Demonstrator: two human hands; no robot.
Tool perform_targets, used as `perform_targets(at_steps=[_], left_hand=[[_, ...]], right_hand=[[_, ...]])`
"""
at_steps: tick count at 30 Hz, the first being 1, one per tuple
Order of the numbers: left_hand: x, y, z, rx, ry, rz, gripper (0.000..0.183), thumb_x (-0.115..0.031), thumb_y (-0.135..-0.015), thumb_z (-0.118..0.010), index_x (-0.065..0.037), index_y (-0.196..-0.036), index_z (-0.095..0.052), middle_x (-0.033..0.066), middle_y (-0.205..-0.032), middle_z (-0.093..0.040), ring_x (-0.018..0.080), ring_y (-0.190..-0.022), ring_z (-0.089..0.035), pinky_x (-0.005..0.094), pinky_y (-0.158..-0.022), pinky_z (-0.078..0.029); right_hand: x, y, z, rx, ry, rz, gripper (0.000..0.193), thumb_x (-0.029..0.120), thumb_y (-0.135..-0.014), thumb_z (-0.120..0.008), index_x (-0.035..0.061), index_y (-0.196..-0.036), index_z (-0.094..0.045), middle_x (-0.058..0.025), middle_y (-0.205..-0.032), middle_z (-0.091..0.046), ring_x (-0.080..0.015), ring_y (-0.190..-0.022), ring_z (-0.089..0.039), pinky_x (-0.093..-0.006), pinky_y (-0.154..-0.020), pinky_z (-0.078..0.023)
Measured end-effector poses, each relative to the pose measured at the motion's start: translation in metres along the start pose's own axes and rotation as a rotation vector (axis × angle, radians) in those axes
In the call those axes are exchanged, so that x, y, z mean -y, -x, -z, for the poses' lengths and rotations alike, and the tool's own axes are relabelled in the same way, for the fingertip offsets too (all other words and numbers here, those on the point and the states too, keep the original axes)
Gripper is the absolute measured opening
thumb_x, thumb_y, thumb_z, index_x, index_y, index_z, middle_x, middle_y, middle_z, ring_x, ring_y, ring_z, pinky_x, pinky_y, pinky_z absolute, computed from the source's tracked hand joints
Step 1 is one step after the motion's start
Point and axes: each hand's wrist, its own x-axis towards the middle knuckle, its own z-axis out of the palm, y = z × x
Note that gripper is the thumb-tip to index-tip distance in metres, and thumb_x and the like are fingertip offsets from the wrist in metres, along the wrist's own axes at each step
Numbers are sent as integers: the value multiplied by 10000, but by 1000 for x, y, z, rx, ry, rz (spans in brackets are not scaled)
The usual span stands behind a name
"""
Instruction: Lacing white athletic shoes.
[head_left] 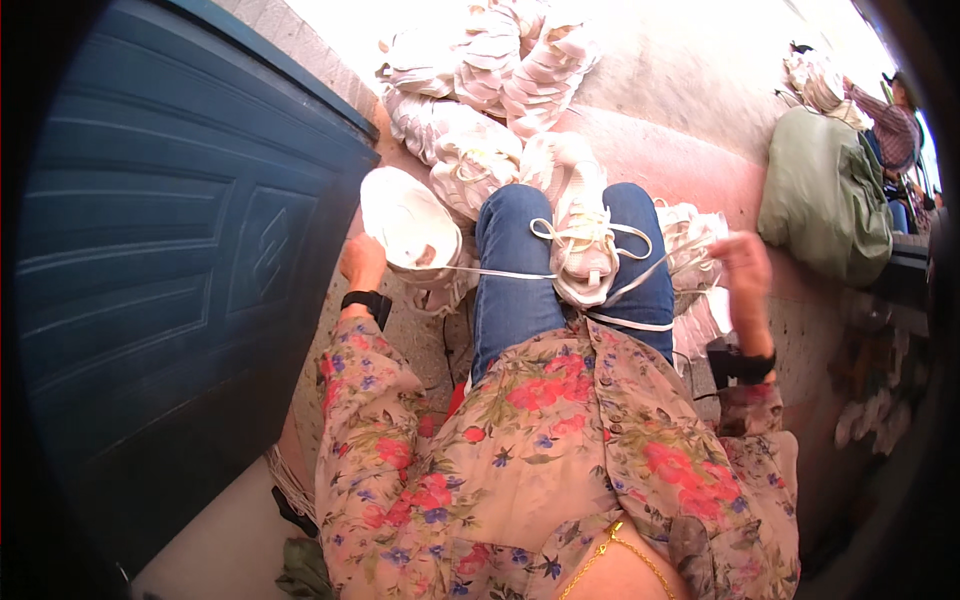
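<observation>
Shoe (583,255) of pale colour rests at the jeans (512,285), between the two thighs, and for the directions it is taken as centre of the clock. Its lace (490,271) makes loops on both sides, and one strand goes out toward 9 o'clock, to near the left hand (362,262). This hand has bent fingers beside the rim of a white rounded thing (410,215); the fingertips are hidden, so I cannot tell what it grasps. At 3 o'clock the right hand (742,265) is raised and blurred, its fingers seem curled, and another strand runs toward them; whether they pinch it, I cannot tell. At 11 o'clock lies a heap of pale shoes (490,75), and more footwear (690,235) is near at 3 o'clock. Farther at 9 o'clock stands a dark blue panelled door (130,240). Between 2 and 3 o'clock are a green sack (825,195) and, beyond it, another person (897,135).
</observation>
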Motion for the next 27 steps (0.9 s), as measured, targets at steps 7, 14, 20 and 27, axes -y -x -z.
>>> perform_targets(at_steps=[7,14,20,27], left_hand=[[-61,55,138,-519,275,-206,192,-140,-802,-492,-24,-661,-552,199,-652,-584,358,-631,-590,427,-505,-456],[-188,145,163,-555,198,-1031,91,-83,-698,-554,-73,-642,-483,94,-573,-499,246,-475,-532,343,-427,-421],[-201,152,144,-366,488,-1155,118,-129,-755,-568,-31,-705,-526,105,-625,-527,259,-570,-548,359,-522,-438],[-165,99,38,313,1158,-624,364,-331,-889,-486,20,-947,-565,201,-920,-582,238,-792,-578,325,-689,-447]], right_hand=[[8,-23,32,119,-1203,-349,204,215,-910,-473,54,-1019,-535,72,-584,-285,-33,-475,-268,-187,-425,-233],[94,-16,-106,643,-782,-529,293,335,-853,-562,75,-981,-523,86,-565,-345,-17,-422,-285,-190,-363,-199],[58,-25,-98,650,-655,-427,185,263,-826,-609,87,-831,-556,59,-585,-421,-37,-458,-330,-197,-407,-236],[32,-38,-66,843,-736,-456,153,218,-836,-609,79,-868,-553,66,-578,-391,-27,-434,-296,-197,-391,-210]])
